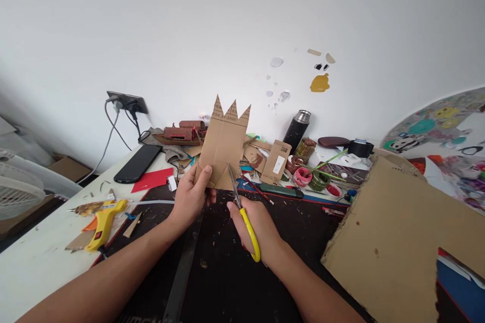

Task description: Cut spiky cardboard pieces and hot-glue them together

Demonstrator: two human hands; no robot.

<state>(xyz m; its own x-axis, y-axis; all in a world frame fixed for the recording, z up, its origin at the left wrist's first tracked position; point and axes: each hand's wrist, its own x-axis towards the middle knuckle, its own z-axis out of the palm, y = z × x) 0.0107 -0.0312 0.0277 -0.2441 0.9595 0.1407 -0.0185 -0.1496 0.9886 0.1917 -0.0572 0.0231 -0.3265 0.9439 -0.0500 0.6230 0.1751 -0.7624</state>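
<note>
My left hand grips the lower left corner of a brown cardboard piece whose top edge is cut into three spikes, held upright above the table. My right hand is closed around yellow-handled scissors. The scissor blades point up into the bottom edge of the cardboard piece, where a triangular notch shows. Both forearms reach in from the bottom of the view over a dark cutting mat.
A yellow glue gun lies at the left, near a red paper and a black phone. A large cardboard sheet lies at the right. A black flask, paint pots and cardboard scraps crowd the back.
</note>
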